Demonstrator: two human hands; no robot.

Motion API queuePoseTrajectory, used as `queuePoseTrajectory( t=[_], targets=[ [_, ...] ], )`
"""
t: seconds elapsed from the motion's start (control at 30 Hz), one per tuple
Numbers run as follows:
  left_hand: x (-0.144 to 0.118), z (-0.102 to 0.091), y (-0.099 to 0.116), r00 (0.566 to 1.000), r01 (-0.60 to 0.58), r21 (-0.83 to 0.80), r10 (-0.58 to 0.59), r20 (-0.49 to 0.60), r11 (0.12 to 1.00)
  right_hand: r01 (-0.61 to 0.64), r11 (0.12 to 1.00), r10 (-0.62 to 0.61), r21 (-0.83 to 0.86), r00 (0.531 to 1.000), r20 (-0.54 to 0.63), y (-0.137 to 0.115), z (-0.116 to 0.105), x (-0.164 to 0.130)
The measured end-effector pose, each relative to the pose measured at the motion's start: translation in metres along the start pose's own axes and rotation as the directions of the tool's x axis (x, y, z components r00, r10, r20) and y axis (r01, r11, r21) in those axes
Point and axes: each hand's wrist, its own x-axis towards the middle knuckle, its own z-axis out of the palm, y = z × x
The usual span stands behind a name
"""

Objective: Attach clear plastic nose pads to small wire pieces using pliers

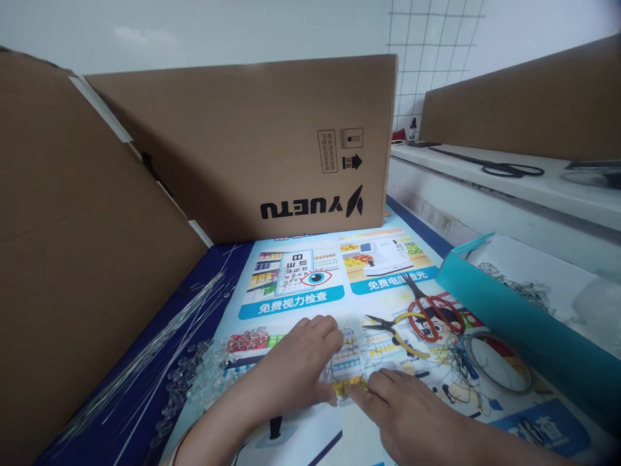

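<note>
A cardboard box (252, 142) stands at twelve o'clock, scissors (429, 310) and pliers (395, 330) at two. At centre, the left hand (295, 369) curls over a thin wire mesh (347, 362) and the right hand (407, 408) pinches its near edge. A hard tug could kink or snag it

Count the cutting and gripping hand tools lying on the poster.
2: red-handled scissors right of centre, and yellow-handled pliers touching them on their left, beyond the right hand. Tangled wire may hide others.
</note>
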Motion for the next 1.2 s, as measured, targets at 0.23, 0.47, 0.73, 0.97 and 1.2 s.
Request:
queuePoseTrajectory(
  t=[0.23, 0.47, 0.73, 0.97, 1.2],
  targets=[
    [0.000, -0.001, 0.001, 1.000, -0.001, -0.010, 0.001, 0.007, 1.000, 0.044, 0.998, -0.048, -0.046, 0.995, -0.091, 0.001, 0.005, -0.001],
    [-0.002, -0.005, -0.003, 0.999, 0.041, -0.044, -0.042, -0.020, 0.998, 0.075, 0.995, -0.082, -0.070, 0.992, -0.098, 0.003, 0.008, -0.004],
    [0.000, -0.004, -0.015, 0.996, 0.075, -0.137, -0.080, -0.034, 0.988, 0.053, 0.996, -0.059, -0.066, 0.994, -0.094, 0.003, 0.008, -0.003],
    [0.007, -0.002, -0.010, 0.945, 0.147, -0.218, -0.202, -0.257, 0.965, 0.049, 0.962, 0.048, 0.270, 0.939, -0.339, 0.010, 0.009, -0.003],
    [0.006, -0.002, 0.018, 0.977, 0.056, -0.493, -0.149, -0.151, 0.868, 0.111, 0.342, 0.438, 0.933, 0.860, -0.263, 0.021, 0.005, 0.009]
  ],
)
